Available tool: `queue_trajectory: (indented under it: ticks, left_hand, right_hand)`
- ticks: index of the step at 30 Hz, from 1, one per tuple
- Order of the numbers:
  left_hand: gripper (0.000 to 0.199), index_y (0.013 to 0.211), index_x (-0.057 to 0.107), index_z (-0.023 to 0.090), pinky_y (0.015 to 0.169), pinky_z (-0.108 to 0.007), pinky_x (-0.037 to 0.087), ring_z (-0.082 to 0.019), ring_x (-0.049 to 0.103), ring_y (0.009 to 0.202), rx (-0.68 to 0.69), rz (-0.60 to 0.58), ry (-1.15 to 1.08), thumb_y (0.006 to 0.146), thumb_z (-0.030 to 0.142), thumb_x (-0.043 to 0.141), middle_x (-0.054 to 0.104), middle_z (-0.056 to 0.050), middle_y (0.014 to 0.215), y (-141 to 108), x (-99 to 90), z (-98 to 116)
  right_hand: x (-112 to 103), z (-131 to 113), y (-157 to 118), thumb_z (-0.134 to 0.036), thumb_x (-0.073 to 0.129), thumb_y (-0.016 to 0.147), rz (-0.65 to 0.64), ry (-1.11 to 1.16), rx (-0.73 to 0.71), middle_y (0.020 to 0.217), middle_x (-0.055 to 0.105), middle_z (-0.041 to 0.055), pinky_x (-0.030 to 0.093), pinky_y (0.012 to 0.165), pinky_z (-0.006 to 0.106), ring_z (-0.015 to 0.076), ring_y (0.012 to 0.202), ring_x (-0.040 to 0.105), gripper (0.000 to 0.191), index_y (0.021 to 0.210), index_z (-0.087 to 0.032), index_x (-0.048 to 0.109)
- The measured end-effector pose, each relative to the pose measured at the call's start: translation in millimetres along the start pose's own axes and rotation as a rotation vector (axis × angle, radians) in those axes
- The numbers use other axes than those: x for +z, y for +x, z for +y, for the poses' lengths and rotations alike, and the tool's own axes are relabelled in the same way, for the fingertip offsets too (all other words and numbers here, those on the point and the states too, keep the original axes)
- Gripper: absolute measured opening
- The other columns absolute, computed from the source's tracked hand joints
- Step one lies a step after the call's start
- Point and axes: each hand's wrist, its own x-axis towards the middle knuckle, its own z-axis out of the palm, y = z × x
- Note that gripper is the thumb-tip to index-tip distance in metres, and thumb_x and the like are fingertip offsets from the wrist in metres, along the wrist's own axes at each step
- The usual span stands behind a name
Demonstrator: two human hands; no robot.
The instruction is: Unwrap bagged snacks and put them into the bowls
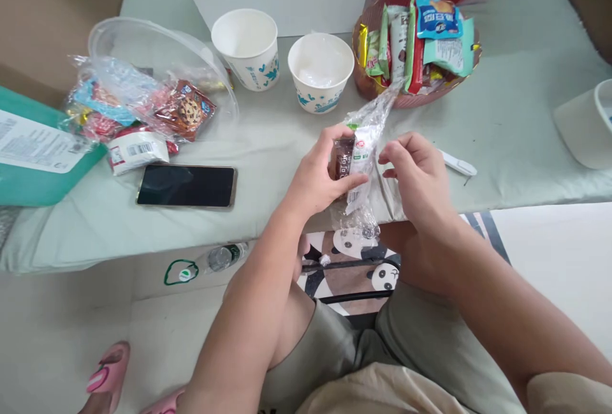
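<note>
My left hand (318,175) is closed on a clear plastic bag (380,117) with small wrapped snacks (361,152) inside, holding it over the table's front edge. Thumb and fingers press on opposite ends of a brown and white wrapper. Just right of the bag is my right hand (421,175), its fingers curled in and thumb pinched against them. Whatever sits in that pinch, if anything, is too small to make out. Beyond the bag stands a white paper cup (320,92) with clear plastic in it. A white plastic utensil (458,164) lies partly hidden behind my right hand.
A gold-rimmed basket (425,101) of wrapped snacks stands at the back right. Another paper cup (246,50), a clear plastic tub (162,31) among snack packets, a phone (186,185) and a green package (38,159) are to the left. A white container (586,130) stands far right.
</note>
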Motion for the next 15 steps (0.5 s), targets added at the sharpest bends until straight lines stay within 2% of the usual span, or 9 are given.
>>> queue_trajectory:
  ticks: [4, 8, 10, 13, 15]
  left_hand:
    - [0.062, 0.127, 0.051, 0.034, 0.100, -0.043, 0.056, -0.026, 0.066, 0.118, 0.073, 0.004, 0.044, 0.077, 0.028, 0.086, 0.065, -0.002, 0.128, -3, 7.0, 6]
    - [0.065, 0.136, 0.043, 0.035, 0.093, -0.040, 0.057, -0.021, 0.069, 0.104, 0.039, 0.042, 0.006, 0.083, 0.027, 0.079, 0.065, -0.003, 0.125, -2, 11.5, 1]
    - [0.067, 0.138, 0.040, 0.036, 0.090, -0.039, 0.057, -0.019, 0.069, 0.099, 0.033, 0.038, 0.018, 0.084, 0.026, 0.078, 0.065, -0.002, 0.124, 0, 12.2, -1]
    - [0.066, 0.135, 0.044, 0.034, 0.098, -0.041, 0.055, -0.022, 0.067, 0.113, 0.100, 0.020, 0.100, 0.082, 0.027, 0.081, 0.064, -0.002, 0.131, 3, 14.6, 2]
    - [0.063, 0.132, 0.047, 0.032, 0.102, -0.041, 0.053, -0.024, 0.064, 0.120, 0.154, 0.009, 0.165, 0.081, 0.026, 0.083, 0.064, -0.003, 0.132, 4, 17.2, 7]
  right_hand:
    - [-2, -1, 5, -0.042, 0.068, 0.089, -0.072, 0.102, 0.020, 0.069, 0.052, -0.0021, 0.045, 0.060, 0.026, 0.0110, 0.064, 0.048, 0.031, 0.072, -0.022, 0.052]
    - [-11, 6, 5, -0.036, 0.064, 0.088, -0.065, 0.326, 0.078, 0.077, 0.058, -0.0006, 0.052, 0.065, 0.028, 0.0126, 0.071, 0.058, 0.029, 0.072, -0.022, 0.044]
    - [-16, 9, 5, -0.034, 0.066, 0.086, -0.012, 0.332, 0.089, 0.078, 0.059, -0.0001, 0.052, 0.066, 0.028, 0.0137, 0.074, 0.062, 0.029, 0.071, -0.023, 0.044]
    - [-18, 7, 10, -0.042, 0.068, 0.088, 0.069, 0.259, 0.095, 0.072, 0.057, 0.0002, 0.048, 0.058, 0.026, 0.0137, 0.069, 0.060, 0.034, 0.070, -0.023, 0.047]
    - [-16, 5, 16, -0.050, 0.069, 0.088, 0.040, 0.193, 0.083, 0.068, 0.054, -0.0004, 0.043, 0.054, 0.026, 0.0126, 0.062, 0.054, 0.039, 0.069, -0.023, 0.049]
